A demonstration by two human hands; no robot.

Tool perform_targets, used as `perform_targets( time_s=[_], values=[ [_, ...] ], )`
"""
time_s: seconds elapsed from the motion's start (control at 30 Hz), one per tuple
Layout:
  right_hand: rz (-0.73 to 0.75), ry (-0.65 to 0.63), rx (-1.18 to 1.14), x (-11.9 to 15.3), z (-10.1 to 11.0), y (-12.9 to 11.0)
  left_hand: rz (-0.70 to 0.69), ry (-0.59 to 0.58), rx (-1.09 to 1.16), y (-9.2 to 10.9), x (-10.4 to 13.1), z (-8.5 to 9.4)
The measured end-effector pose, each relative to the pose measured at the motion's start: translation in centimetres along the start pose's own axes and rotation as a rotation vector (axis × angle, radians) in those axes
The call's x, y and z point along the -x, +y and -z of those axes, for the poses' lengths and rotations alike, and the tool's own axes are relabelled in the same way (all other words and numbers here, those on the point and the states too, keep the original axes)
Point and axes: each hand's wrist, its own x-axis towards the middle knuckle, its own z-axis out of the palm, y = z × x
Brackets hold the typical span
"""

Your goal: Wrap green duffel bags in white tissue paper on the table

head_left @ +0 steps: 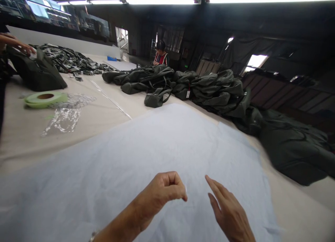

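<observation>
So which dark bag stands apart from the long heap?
The dark bag at far left, by a co-worker's hand; the other bags lie bunched together.

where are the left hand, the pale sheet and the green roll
Left hand point(164, 191): head view, middle of the curled hand
Pale sheet point(167, 147): head view, bare stretch beyond the hands
Green roll point(42, 101): head view, near side of the ring

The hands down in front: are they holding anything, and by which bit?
The right hand holds nothing. The left hand is curled, a pale speck at its fingertips; whether it's held can't be told.
</observation>
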Motion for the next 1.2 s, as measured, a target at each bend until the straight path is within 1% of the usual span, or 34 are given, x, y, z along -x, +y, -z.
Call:
perform_targets(
  time_s=[0.03, 0.07, 0.1, 0.13, 0.17, 0.2, 0.23, 0.27, 0.3, 0.37, 0.43, 0.5, 0.6, 0.77, 0.9, 0.97, 1.03, 1.1, 1.2],
  values=[
    [-0.092, -0.023, -0.014, -0.2, 0.2, 1.0, -0.002, -0.025, -0.008, 0.4, 0.1, 0.3],
    [-0.21, -0.063, -0.084, -0.3, 0.2, 1.5, -0.01, -0.047, -0.018, 0.7, 0.2, 0.7],
    [-0.334, -0.117, -0.209, -0.4, 0.2, 1.4, -0.02, -0.072, -0.029, 0.8, 0.1, 0.9],
    [-0.44, -0.185, -0.378, -0.4, 0.2, 0.8, -0.03, -0.098, -0.041, 0.9, 0.0, 1.1],
    [-0.508, -0.255, -0.568, -0.5, 0.1, -0.2, -0.041, -0.123, -0.055, 0.8, -0.2, 1.2],
    [-0.529, -0.314, -0.749, -0.6, 0.1, -1.6, -0.054, -0.145, -0.075, 0.7, -0.3, 1.3],
    [-0.511, -0.358, -0.89, -0.8, 0.1, -3.2, -0.064, -0.16, -0.105, 0.6, -0.5, 1.3],
    [-0.476, -0.388, -0.975, -1.1, 0.2, -4.7, -0.076, -0.164, -0.146, 0.5, -0.6, 1.2],
    [-0.449, -0.412, -1.007, -1.4, 0.3, -6.2, -0.087, -0.159, -0.198, 0.4, -0.7, 1.2],
    [-0.44, -0.461, -0.977, -2.1, 0.6, -8.4, -0.101, -0.126, -0.315, 0.3, -0.8, 1.0],
    [-0.466, -0.505, -0.904, -2.6, 0.7, -9.6, -0.106, -0.1, -0.403, 0.2, -0.7, 0.9],
    [-0.479, -0.512, -0.812, -2.9, 0.6, -9.8, -0.104, -0.087, -0.453, 0.1, -0.8, 1.0],
    [-0.455, -0.49, -0.669, -2.9, 0.1, -9.4, -0.096, -0.077, -0.497, -0.2, -0.9, 1.3],
    [-0.368, -0.353, -0.505, -2.4, -1.0, -8.9, -0.074, -0.082, -0.464, -0.9, -1.3, 1.5],
    [-0.255, -0.239, -0.351, -2.4, -1.0, -8.9, -0.033, -0.063, -0.486, -1.5, -1.7, 1.5],
    [-0.284, -0.229, -0.305, -2.9, -0.7, -8.2, 0.01, -0.039, -0.525, -2.1, -2.0, 1.8],
    [-0.374, -0.264, -0.297, -4.3, -0.3, -6.6, 0.039, 0.015, -0.594, -3.3, -2.3, 2.6],
    [-0.451, -0.276, -0.296, -6.4, 0.1, -4.5, 0.042, 0.087, -0.66, -5.0, -2.5, 3.7],
    [-0.568, -0.216, -0.324, -10.4, 0.3, -1.3, 0.07, 0.147, -0.654, -8.0, -2.2, 5.4]
  ],
)
